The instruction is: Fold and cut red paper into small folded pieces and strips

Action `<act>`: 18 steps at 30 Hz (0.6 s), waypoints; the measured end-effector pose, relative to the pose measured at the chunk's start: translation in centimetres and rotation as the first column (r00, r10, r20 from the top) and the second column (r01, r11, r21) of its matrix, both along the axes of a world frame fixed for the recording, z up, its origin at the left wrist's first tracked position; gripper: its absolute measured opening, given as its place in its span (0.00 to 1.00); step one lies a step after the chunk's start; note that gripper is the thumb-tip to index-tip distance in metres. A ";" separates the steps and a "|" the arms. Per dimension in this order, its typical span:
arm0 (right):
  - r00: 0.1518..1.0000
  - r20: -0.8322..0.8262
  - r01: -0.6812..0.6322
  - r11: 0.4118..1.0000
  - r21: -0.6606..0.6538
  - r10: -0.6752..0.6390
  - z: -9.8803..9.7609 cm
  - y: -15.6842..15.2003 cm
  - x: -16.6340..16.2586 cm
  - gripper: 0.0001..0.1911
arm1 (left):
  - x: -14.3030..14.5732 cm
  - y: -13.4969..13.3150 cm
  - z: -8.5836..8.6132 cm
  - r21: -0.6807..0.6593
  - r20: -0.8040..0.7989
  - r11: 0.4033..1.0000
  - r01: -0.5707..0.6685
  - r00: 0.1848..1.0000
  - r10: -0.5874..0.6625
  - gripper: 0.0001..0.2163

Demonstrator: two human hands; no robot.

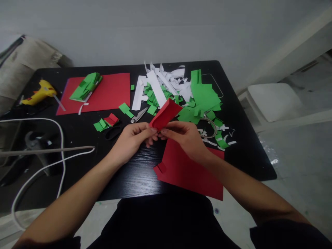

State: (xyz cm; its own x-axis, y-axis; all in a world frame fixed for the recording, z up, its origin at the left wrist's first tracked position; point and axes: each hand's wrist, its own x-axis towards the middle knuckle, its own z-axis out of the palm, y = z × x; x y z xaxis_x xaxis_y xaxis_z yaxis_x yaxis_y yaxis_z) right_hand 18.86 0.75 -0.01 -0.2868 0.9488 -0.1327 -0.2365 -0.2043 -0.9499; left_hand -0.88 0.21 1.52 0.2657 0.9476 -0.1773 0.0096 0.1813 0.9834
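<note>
Both hands pinch a folded strip of red paper [167,112] by its near end, above the middle of the black table. My left hand [136,138] closes on its left corner with thumb and fingers. On the right corner, my right hand [183,136] grips with the thumb uppermost. Below my right hand lies a larger red sheet [193,173], with a small folded red piece [160,168] at its left edge. Scissors [138,116] lie just beyond my left hand, their dark handles partly hidden. Small green and red folded pieces [106,121] are to their left.
White paper scraps [178,74] and green paper [206,97] pile up at the back. A roll of tape [214,128] lies right of my hands. A yellow glue gun [41,93] and a red sheet [114,91] bearing a green folded bundle [86,86] occupy the left. A white cable [62,138] loops nearby.
</note>
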 end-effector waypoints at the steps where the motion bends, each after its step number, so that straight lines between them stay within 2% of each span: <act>1: 1.000 0.003 -0.006 1.000 -0.004 0.006 0.0 0.0 0.0 0.12 | 0.0 0.0 0.0 -0.015 0.015 1.000 -0.002 1.000 0.002 0.10; 5: 1.000 0.006 -0.019 1.000 -0.010 0.019 0.0 0.0 0.1 0.13 | 0.1 0.1 0.2 -0.040 0.020 0.999 -0.006 1.000 0.007 0.08; 11: 0.997 0.018 -0.078 0.993 0.086 0.076 0.5 -0.2 0.0 0.14 | 0.2 -0.1 0.0 0.011 -0.014 1.000 -0.028 0.999 0.029 0.08; 18: 0.998 0.061 -0.028 0.987 0.160 0.019 0.4 -0.3 -0.2 0.13 | 0.4 -0.4 0.8 0.038 -0.102 0.999 -0.003 0.995 0.007 0.13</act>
